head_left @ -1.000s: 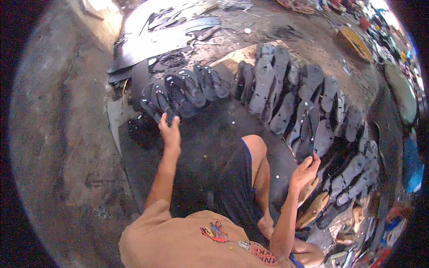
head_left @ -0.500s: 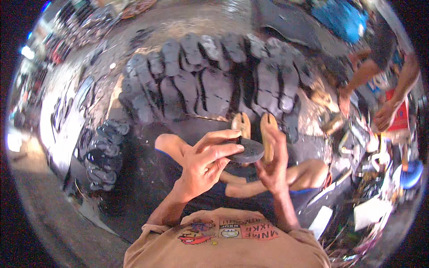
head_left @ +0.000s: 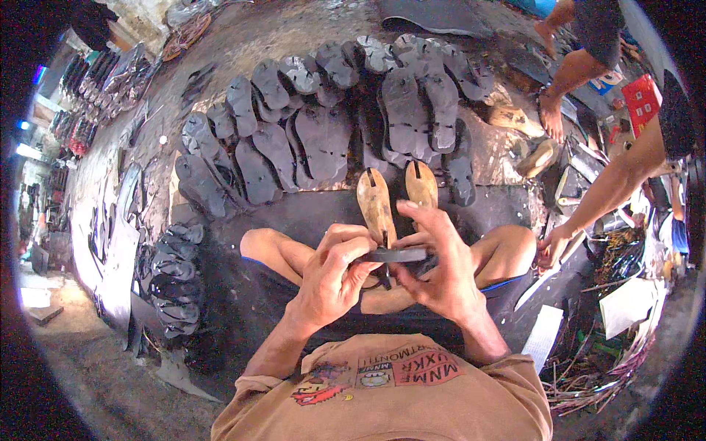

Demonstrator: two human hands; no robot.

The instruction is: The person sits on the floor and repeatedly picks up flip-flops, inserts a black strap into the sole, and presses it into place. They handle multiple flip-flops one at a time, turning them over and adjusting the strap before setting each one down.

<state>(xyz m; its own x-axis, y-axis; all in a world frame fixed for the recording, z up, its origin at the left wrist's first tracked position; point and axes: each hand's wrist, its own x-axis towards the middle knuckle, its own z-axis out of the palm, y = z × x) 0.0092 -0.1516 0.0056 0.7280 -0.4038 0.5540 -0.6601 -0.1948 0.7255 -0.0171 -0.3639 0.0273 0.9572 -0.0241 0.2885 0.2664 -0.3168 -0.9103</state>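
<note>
A dark sandal sole [head_left: 401, 255] is held nearly edge-on in front of my lap. My left hand [head_left: 331, 275] pinches its left end between thumb and fingers. The fingers of my right hand [head_left: 445, 275] are bent around its right end, above and below the edge. A thin black strap piece [head_left: 385, 238] sticks up through the sole, and a dark end hangs beneath it. Just beyond my hands, two wooden foot forms [head_left: 373, 198] with slotted toes lie side by side. My fingers partly cover the sole.
Stacks of black soles [head_left: 320, 143] curve across the far side. Black straps [head_left: 176, 279] are piled at the left. At the right, another person's hand [head_left: 548, 250] reaches down beside a long pale blade [head_left: 539, 288]. A red box [head_left: 641, 103] lies farther back.
The sole has turned from showing its flat face to nearly edge-on. My right hand has come in around its right end. The other person's hand has moved nearer.
</note>
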